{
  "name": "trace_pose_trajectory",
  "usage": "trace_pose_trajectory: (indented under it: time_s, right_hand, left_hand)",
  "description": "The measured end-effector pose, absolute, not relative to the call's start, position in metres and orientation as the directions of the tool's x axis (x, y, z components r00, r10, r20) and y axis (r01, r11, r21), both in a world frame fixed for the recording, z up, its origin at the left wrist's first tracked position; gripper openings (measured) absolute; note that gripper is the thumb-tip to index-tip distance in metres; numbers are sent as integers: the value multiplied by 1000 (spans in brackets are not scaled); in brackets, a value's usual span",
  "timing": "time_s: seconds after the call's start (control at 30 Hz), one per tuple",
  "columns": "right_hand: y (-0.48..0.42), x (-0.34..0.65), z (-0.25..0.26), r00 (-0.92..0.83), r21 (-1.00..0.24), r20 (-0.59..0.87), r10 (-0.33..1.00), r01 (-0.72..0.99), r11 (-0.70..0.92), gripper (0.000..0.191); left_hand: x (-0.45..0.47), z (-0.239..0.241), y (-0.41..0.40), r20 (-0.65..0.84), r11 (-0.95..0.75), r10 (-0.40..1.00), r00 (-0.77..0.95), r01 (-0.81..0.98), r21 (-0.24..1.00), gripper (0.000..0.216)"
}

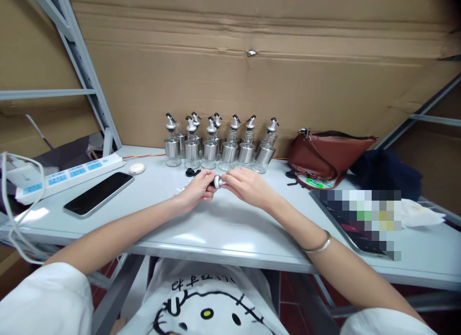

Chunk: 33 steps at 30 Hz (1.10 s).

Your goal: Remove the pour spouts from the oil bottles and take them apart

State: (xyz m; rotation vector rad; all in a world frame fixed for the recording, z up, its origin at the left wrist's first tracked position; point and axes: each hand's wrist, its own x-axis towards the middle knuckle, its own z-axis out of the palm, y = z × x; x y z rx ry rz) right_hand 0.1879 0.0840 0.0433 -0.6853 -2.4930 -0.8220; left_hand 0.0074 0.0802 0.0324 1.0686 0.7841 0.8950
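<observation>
Between my two hands, above the white table, is a silver-and-black pour spout (pixel 218 182). My left hand (pixel 199 186) pinches its black end, and the fingers of my right hand (pixel 247 185) close on its silver end. My fingers hide part of it. Just behind my left hand lie small black plastic pieces (pixel 189 172), partly covered by it. Farther back, several glass oil bottles (pixel 210 151) with metal sleeves stand in a cluster, topped with similar spouts.
A phone (pixel 101 193), a power strip (pixel 72 178) and a round white case (pixel 137 168) lie on the left of the table (pixel 230 229). On the right are a brown bag (pixel 324 155), a tablet (pixel 345 224) and dark cloth (pixel 387 174). Cardboard (pixel 230 85) stands behind.
</observation>
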Motion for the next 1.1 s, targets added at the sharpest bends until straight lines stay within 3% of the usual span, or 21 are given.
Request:
trace_pose_trajectory:
  time_s: [0.17, 0.37, 0.57, 0.67, 0.83, 0.97, 1.1]
  right_hand:
    - [83, 188, 50, -766, 432, 549, 336, 604, 670, 35]
    - [78, 184, 61, -688, 345, 612, 390, 676, 651, 39]
    - [79, 181, 59, -623, 222, 645, 443, 707, 671, 42]
    - [78, 181, 60, -563, 36, 640, 523, 701, 712, 47]
    - [76, 180, 65, -463, -424, 511, 724, 597, 681, 50]
    - [74, 178, 67, -403, -785, 319, 858, 395, 478, 48]
    - [75, 178, 69, -442, -951, 91, 893, 229, 210, 48]
  left_hand:
    - [7, 37, 83, -16, 159, 898, 440, -292, 943, 31]
    - [5, 53, 85, 23, 104, 900, 434, -266, 958, 44]
    - [1, 61, 85, 177, -105, 899, 400, -197, 975, 47]
    - [1, 60, 85, 321, -257, 857, 404, -206, 944, 48]
    - [0, 56, 83, 416, -375, 829, 373, -180, 909, 44]
    - [-4, 52, 83, 484, -476, 797, 360, -119, 872, 41]
    - [-11, 48, 88, 534, -600, 755, 380, 72, 797, 37]
